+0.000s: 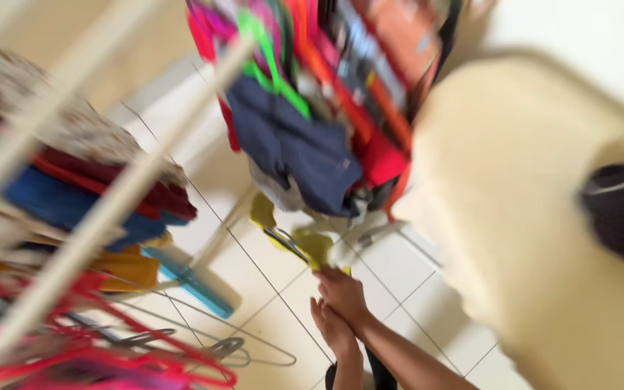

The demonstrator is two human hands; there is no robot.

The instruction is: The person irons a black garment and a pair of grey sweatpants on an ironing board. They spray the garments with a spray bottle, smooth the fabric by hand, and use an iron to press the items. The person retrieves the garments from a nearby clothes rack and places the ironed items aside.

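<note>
At the bottom centre of the frame both hands reach down together toward the floor. The right hand (pixel 342 292) has its fingers closed on a yellow cloth (pixel 314 245) that lies just above it, beside a wire hanger (pixel 285 242) touching the cloth. The left hand (pixel 334 328) lies against the right wrist; blur hides whether its fingers are curled or loose, so I cannot tell.

As a judgement: the cloth is only just gripped, low at the floor, and not yet on any hanger or rack, so most of the work with it is left.

At lower left, red and grey hangers (pixel 182 350) are heaped, and a blue strip (pixel 193 283) lies on the floor near a rack leg.

The floor (pixel 399 267) is pale tile with thin dark joints. White rack bars (pixel 120 191) cross the left side, draped with red, blue and patterned clothes. At top centre hang a navy garment (pixel 297 155) and bright hangers. A cream mass (pixel 521 209) fills the right, too blurred to name. A pale wall stands behind.
</note>
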